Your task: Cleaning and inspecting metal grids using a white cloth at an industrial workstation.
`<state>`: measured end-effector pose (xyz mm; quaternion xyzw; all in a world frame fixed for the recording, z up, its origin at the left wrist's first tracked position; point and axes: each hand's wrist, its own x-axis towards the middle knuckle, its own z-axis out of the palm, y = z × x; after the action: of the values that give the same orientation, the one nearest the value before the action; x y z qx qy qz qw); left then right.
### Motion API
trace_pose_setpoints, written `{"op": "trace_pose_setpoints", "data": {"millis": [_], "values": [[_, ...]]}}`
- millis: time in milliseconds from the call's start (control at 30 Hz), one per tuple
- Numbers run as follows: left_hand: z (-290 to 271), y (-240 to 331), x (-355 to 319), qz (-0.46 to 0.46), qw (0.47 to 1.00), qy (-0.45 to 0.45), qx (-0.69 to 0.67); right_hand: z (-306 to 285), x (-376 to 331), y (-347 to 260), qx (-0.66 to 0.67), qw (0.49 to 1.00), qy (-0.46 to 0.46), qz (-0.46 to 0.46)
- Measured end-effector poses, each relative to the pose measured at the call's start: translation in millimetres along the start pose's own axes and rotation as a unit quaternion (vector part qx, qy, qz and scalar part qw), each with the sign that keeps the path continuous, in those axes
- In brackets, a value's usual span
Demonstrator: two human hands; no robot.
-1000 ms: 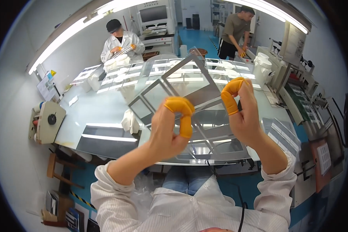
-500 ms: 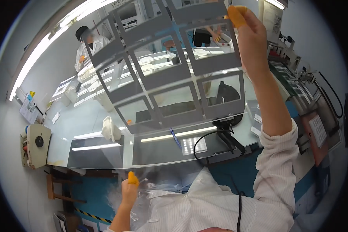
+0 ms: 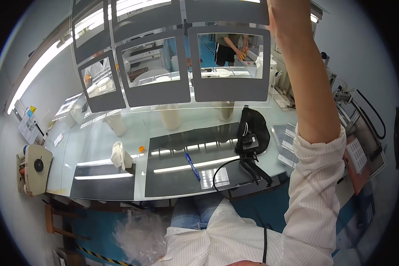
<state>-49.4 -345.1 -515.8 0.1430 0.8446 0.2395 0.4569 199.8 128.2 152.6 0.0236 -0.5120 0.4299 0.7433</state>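
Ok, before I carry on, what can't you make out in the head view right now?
All in the head view:
Right hand: fingers cut off by the top edge, so its grip is hidden.
Left hand: cannot be made out.
Clear sheet with grey frames: upper part cut off by the top edge.
Co-worker in dark shorts: head hidden behind grey framing.

A yellow triangular sign [image 3: 33, 109] and printed sheet [image 3: 28, 127] show by the left wall, dark lettering [image 3: 134, 11] on a pale machine [image 3: 142, 54].
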Motion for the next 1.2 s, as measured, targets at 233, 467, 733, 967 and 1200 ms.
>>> {"op": "trace_pose_setpoints", "data": {"millis": [233, 467, 733, 967, 1200], "values": [[0, 32, 21, 0.086, 0.971, -0.103, 0.195, 1, -3, 0, 0.025, 0.999, -0.037, -0.019], [6, 50, 28, 0.149, 0.890, -0.211, 0.375, -5, -6, 8, 0.008, 0.998, -0.065, -0.024], [64, -8, -43, 0.161, 0.821, -0.325, 0.441, 35, -68, 5, -0.096, 0.984, 0.045, 0.147], [-64, 250, -89, 0.333, 0.903, 0.223, 0.155, -16, -45, 90, -0.119, 0.985, -0.110, -0.055], [-167, 356, 0, 0.348, 0.742, 0.565, 0.095, -46, -38, 95, -0.233, 0.949, -0.160, -0.137]]}}
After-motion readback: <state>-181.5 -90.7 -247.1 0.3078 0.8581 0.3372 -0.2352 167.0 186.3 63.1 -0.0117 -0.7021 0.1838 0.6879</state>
